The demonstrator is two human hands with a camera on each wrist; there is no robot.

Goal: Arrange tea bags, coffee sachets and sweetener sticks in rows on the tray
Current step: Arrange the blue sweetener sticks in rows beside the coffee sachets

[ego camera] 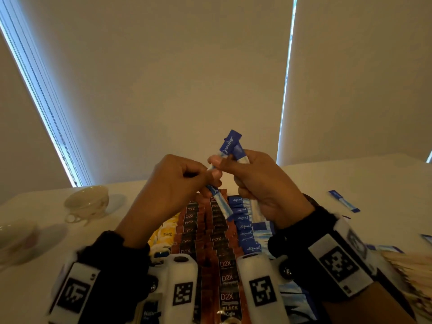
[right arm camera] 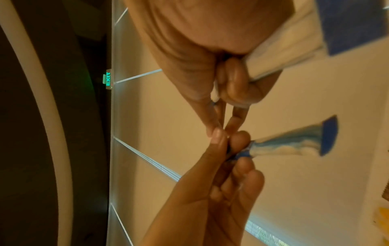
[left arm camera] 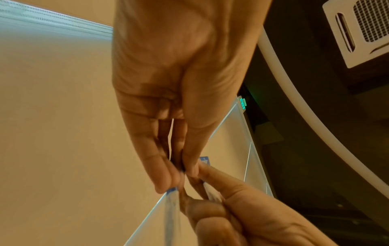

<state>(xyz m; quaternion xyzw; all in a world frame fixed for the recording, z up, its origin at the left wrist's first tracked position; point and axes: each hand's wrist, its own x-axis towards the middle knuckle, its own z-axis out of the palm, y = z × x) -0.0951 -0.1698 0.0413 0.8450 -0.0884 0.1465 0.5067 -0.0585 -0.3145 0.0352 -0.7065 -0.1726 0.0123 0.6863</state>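
Both hands are raised above the rows of sachets. My left hand (ego camera: 205, 176) pinches one blue-and-white sweetener stick (ego camera: 221, 205) by its upper end; the stick hangs down toward the rows. My right hand (ego camera: 236, 164) grips a bundle of sweetener sticks (ego camera: 231, 143) that pokes up out of the fist, and its thumb and forefinger meet the left fingertips. Below lie rows of brown D2X coffee sachets (ego camera: 224, 263), blue sweetener sticks (ego camera: 244, 232) and yellow tea bags (ego camera: 167, 232). In the right wrist view the single stick (right arm camera: 294, 143) juts right from the left fingers (right arm camera: 219, 141).
A white teacup (ego camera: 87, 202) lies tipped at the left on the white table (ego camera: 385, 181), with a saucer (ego camera: 16, 239) nearer the edge. One loose sweetener stick (ego camera: 343, 201) lies at the right. Pale wooden stirrers (ego camera: 411, 265) sit at the far right.
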